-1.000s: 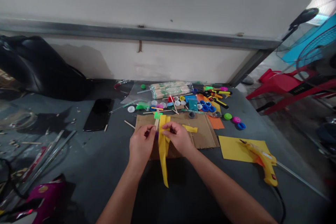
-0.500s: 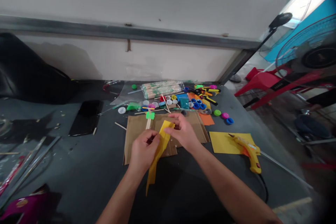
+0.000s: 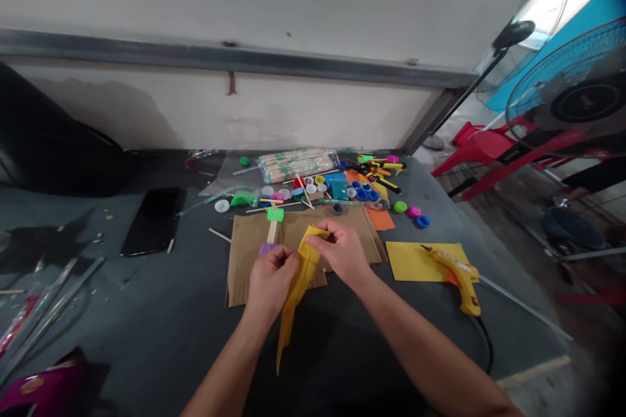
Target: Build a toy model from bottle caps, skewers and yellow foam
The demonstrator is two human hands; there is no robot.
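A folded strip of yellow paper [image 3: 299, 279] slants between my hands, its long end hanging toward me. My right hand [image 3: 341, 253] pinches its upper end between thumb and fingers. My left hand [image 3: 274, 277] is closed against the strip's left edge, fingertips pressed together on it. Beneath lies a piece of brown cardboard [image 3: 244, 247]. Beyond my left hand, wooden sticks [image 3: 272, 232] carry a bright green piece [image 3: 275, 214] at the top and a purple piece [image 3: 267, 249] lower down, which my hand partly hides.
A yellow glue gun [image 3: 457, 273] rests on a yellow sheet [image 3: 405, 262] at the right, its cord trailing. Bottle caps [image 3: 362, 192], pliers [image 3: 379, 176] and bagged sticks [image 3: 296, 164] lie behind the cardboard. A black phone [image 3: 152, 221] is at left; a fan [image 3: 581, 98] stands off the table.
The view has shifted slightly. The yellow strip hangs a little more upright, and the purple piece now shows above my left hand. Both hands keep hold of the paper.
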